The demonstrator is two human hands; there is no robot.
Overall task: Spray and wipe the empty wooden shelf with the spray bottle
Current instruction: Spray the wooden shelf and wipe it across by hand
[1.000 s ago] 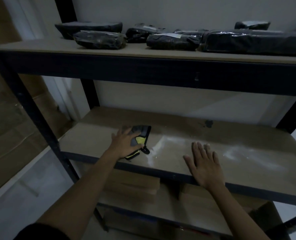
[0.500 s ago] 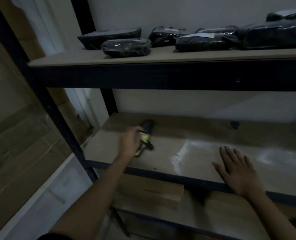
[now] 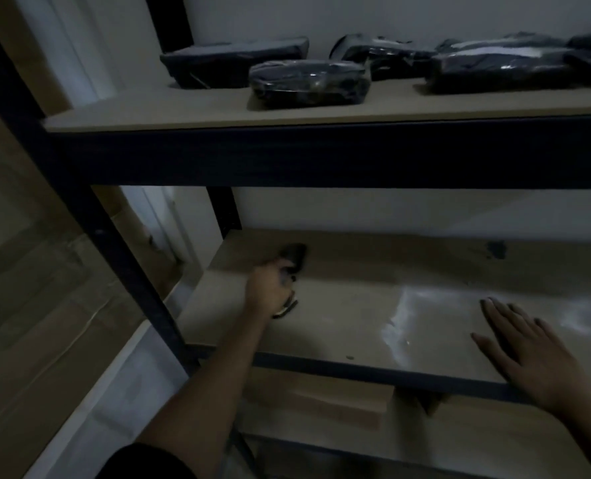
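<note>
At far left, stacked cardboard stands beside the dark metal upright of the shelving unit. The empty wooden shelf is the middle level, below an upper shelf that carries dark plastic-wrapped packages.

The left hand is over the left part of the wooden shelf, with its fingers curled round a dark object with a pale mark at its lower end. The frame is dim and blurred here. The object may be the wiping cloth or pad; whether it is the spray bottle cannot be told, and no bottle is identifiable elsewhere.

To the right, pale wet-looking streaks lie across the middle of the board. The right hand rests flat near the front edge, fingers straight and spread, holding nothing. It appears to brace the body.

Judged step: wiping the left section.

Procedure for a good pass:
- Keep the held object flat against the board, not on one edge.
- Work in overlapping strokes from the back wall toward the front rail.
- Carry the strokes rightward into the streaked zone so that no residue dries.
- Include the rear left corner beside the back post, which is easily missed.
- Move the bracing hand off any section before it is wiped.
</note>
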